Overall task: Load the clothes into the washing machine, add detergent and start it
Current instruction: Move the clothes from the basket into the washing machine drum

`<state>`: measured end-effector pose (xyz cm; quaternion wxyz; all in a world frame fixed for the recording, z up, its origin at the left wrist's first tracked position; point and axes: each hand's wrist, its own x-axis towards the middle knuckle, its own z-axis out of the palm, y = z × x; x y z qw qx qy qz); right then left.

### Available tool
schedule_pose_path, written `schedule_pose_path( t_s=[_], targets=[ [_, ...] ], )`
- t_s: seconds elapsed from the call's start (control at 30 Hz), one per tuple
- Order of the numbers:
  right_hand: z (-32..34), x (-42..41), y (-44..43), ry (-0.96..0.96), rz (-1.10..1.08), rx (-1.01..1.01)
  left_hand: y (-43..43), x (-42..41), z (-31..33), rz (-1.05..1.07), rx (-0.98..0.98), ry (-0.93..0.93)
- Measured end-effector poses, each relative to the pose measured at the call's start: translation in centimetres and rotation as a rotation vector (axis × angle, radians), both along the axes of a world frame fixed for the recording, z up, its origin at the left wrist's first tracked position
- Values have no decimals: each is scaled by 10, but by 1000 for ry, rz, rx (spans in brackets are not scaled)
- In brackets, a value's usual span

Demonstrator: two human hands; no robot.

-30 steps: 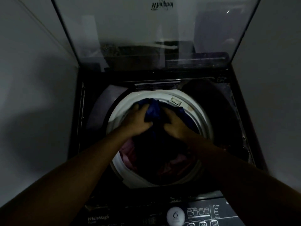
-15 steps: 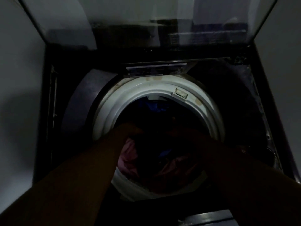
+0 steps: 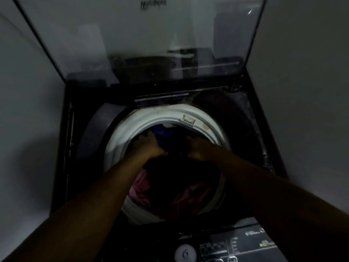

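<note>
left hand (image 3: 149, 146), fingers flat, and right hand (image 3: 198, 148), grip too dark to tell, have risen, apart, from deep in the white round drum (image 3: 120, 140) onto crumpled dark-blue clothes (image 3: 162, 134); loading looks nearly done

Left hand (image 3: 151, 146), right hand (image 3: 200, 150), both palms down

A washer (image 3: 251, 129) stands between a left wall (image 3: 28, 110) and a right wall (image 3: 311, 91), its lid (image 3: 143, 44) raised upright at the back. Clothes (image 3: 141, 188) lie in the drum (image 3: 128, 133) at the machine's centre. The left hand (image 3: 149, 146) and right hand (image 3: 200, 148) rest side by side on the pile, near the drum's far rim. The panel (image 3: 236, 244) runs along the near edge.
</note>
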<state>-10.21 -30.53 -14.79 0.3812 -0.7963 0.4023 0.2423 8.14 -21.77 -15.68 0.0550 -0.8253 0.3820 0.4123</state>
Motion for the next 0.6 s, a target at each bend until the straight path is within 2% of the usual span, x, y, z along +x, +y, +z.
schedule_pose_path(
  t_s=[0.2,0.3,0.37,0.5,0.6],
  targets=[
    [90,-52,-17,-206,-42,-125,-35,-53,91,-165,-342,6],
    [134,-100,-27,-432,-117,-220,-56,-98,132,-250,-478,-13],
    [155,-145,-35,-510,-209,-272,-66,-139,157,-293,-549,-4],
    [167,-246,-49,-465,-344,-323,-84,-239,186,-336,-631,46],
    [153,-331,-47,-406,-440,-258,-94,-325,183,-386,-634,149]
  ],
)
